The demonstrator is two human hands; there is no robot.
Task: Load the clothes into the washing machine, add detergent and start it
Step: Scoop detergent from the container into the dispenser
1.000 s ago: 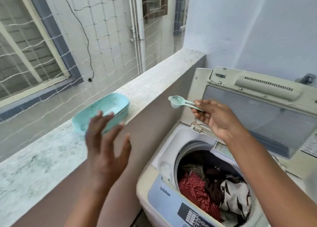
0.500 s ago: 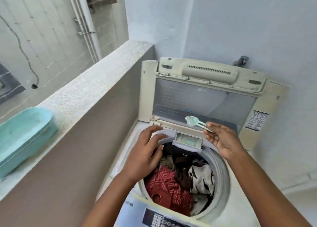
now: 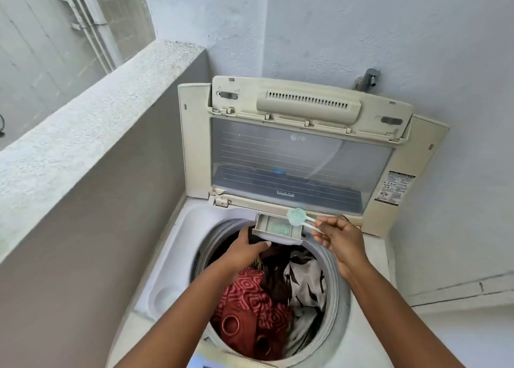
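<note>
Detergent powder (image 3: 280, 228) is lying in the pulled-out drawer (image 3: 278, 230) at the tub's back rim, so I am keeping my left hand (image 3: 246, 249) curled under the drawer to steady it, while my right hand (image 3: 340, 235) is pinching the scoop (image 3: 297, 217) handle, tilting the bowl over the compartment; clothes (image 3: 267, 306) are filling the washing machine (image 3: 370, 270) drum below

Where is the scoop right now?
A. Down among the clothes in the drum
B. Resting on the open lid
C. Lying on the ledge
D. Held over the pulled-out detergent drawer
D: the right hand pinches the scoop by its handle, its bowl above the open drawer, which has greenish powder in it.
</note>
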